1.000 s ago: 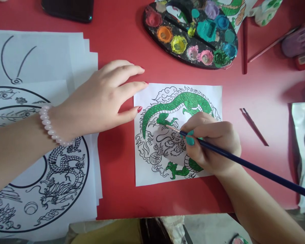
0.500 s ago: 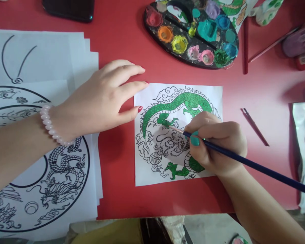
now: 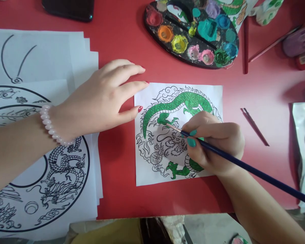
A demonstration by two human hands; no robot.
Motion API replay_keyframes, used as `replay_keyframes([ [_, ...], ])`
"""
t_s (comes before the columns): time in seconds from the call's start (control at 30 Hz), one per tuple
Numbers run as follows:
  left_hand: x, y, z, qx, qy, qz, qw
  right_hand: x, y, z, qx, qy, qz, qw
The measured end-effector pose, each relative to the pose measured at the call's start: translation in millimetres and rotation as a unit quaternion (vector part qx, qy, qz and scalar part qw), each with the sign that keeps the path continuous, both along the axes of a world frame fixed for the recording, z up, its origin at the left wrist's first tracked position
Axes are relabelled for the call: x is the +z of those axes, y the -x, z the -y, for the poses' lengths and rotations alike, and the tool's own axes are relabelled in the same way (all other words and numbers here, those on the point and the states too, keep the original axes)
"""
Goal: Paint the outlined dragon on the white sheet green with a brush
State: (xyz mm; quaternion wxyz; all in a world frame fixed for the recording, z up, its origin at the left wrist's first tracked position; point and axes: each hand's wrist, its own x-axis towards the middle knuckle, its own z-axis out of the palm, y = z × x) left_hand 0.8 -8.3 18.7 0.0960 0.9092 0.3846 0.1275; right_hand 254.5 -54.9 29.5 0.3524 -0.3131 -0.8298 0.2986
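So your right hand (image 3: pixel 216 142) has the blue brush (image 3: pixel 244 162) pinched between thumb and fingers, teal nails up near the metal collar. The tip is down on the sheet (image 3: pixel 143 176), right by the green leg above the dragon's head. That sheet lies flat on the red table (image 3: pixel 119 203), between your hands, with the right one partly over it. Body and legs are mostly green, head and flames plain black line.

Your left hand (image 3: pixel 104 96) is empty, palm down, fingers spread apart, fingertips around the sheet's upper left corner; can't tell if they're actually pressing on it. The pink bracelet (image 3: pixel 49 127) on that wrist sits over the papers (image 3: pixel 48 64). Palette (image 3: pixel 167 52) is just beyond the sheet, phone (image 3: pixel 68 10) off to the far left, and a thin red brush (image 3: pixel 256 127) lies to the right.
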Motion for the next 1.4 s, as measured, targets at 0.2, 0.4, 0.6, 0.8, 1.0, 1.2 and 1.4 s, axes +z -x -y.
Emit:
replay_keyframes([
  [0.2, -0.5, -0.3, 0.2, 0.006, 0.011, 0.005, 1.000, -0.7, 1.1, 0.4, 0.010, 0.005, 0.004, 1.000],
  [0.4, 2.8, 0.0, 1.0, -0.001, 0.008, -0.017, 1.000, -1.2, 0.7, -0.3, 0.013, 0.052, 0.004, 0.999],
  [0.6, 1.7, 0.1, 1.3, -0.007, 0.001, -0.013, 1.000, -0.2, 2.6, -1.0, 0.002, 0.011, -0.011, 1.000],
  [0.8, -1.4, 0.2, 0.2, -0.011, -0.005, -0.008, 1.000, 1.6, 2.8, 0.3, -0.004, 0.044, 0.016, 0.999],
  [1.0, 2.3, 1.6, -0.2, -0.009, 0.004, -0.019, 1.000, 0.2, 1.8, -0.9, -0.002, 0.004, -0.010, 1.000],
  [1.2, 4.1, -0.3, 1.1, -0.007, 0.003, -0.014, 1.000, -0.9, 0.4, -2.7, 0.008, 0.044, 0.018, 0.999],
  [1.4, 4.5, -0.4, 1.2, -0.005, 0.013, -0.016, 1.000, 1.4, -0.3, -1.7, -0.008, 0.001, 0.001, 1.000],
])
